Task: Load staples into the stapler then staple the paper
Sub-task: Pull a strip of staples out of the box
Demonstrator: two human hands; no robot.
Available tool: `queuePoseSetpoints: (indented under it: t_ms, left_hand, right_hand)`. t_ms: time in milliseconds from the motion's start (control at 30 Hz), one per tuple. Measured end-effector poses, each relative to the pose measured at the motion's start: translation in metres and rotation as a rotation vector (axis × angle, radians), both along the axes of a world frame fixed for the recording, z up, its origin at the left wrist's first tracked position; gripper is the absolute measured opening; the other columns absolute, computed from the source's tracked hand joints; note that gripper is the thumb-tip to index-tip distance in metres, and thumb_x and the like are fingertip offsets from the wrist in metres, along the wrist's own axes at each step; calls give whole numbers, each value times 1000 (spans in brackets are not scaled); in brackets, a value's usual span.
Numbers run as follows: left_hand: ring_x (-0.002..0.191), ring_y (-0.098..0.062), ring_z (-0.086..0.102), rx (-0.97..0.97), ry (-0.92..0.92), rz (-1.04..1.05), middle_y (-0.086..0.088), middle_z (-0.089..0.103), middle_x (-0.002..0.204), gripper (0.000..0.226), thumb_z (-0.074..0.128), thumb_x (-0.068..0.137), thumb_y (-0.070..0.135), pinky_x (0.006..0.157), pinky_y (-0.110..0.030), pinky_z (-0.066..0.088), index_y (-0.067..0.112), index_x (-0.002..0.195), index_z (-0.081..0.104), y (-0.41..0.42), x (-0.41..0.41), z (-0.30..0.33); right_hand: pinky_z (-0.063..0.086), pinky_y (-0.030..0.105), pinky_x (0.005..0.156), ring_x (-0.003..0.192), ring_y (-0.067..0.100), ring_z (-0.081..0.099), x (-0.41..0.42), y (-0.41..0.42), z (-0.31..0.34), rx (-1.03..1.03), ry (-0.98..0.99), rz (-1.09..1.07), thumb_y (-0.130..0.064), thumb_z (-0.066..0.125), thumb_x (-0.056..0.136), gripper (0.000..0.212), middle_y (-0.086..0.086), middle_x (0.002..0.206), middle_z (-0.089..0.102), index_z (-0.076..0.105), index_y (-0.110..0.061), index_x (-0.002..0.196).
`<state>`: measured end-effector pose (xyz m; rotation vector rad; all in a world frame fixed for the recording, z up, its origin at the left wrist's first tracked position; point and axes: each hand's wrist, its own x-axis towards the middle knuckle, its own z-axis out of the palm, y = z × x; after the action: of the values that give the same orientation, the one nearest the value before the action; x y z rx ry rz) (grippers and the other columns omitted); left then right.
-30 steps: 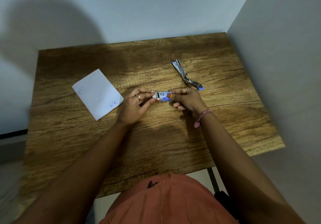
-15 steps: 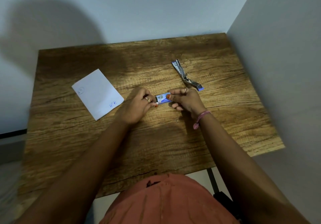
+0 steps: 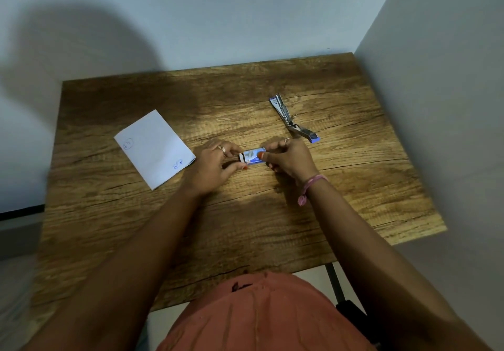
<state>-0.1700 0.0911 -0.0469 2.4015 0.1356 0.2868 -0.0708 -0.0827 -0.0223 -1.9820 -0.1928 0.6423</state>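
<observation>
A small blue and white staple box [image 3: 252,156] is held just above the middle of the wooden table [image 3: 272,228]. My right hand [image 3: 289,157] grips its right end. My left hand [image 3: 215,166] pinches its left end, where a flap stands open. The metal stapler [image 3: 291,120] with blue tips lies swung open flat on the table, just beyond my right hand. A white sheet of paper [image 3: 154,147] with blue pen marks lies to the left of my left hand.
Walls close the table in at the back and on the right. The table's near edge runs just in front of my orange-clad lap [image 3: 261,315]. A pink band [image 3: 311,185] is on my right wrist.
The box stays between both hands. My left fingers have shifted at its left end, and the flap there now shows open.
</observation>
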Motion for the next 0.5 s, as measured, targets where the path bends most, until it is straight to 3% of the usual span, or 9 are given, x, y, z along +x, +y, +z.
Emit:
queuePoseSetpoints:
  t_ms: [100,267,400,500]
  left_hand:
    - [91,-12,62,-117,26,40,-1,67,100,38,81,70,28,76,-23,51,15,102,65,0,2,1]
    - [92,-19,58,-77,-4,-20,-5,64,97,33,79,73,24,78,-39,51,13,104,73,-1,0,0]
    - [105,-18,55,-24,0,-82,-4,60,115,30,73,78,24,88,-37,49,13,106,72,1,0,-2]
    - [108,-23,53,108,-26,-124,-3,65,119,27,69,82,24,92,-40,44,13,107,72,1,0,-5]
  right_hand:
    - [50,23,54,59,13,59,4,3,1,-14,11,4,-3,79,73,19,5,71,66,69,3,87]
    - [53,26,76,73,10,61,11,12,2,-95,-36,54,-2,81,69,18,-1,77,66,66,-12,70]
    - [55,23,63,60,11,61,17,14,1,-113,27,63,-5,84,67,20,-2,71,66,65,-13,70]
    - [55,26,68,61,12,62,17,11,0,-110,2,54,-10,86,65,26,0,71,66,61,-15,74]
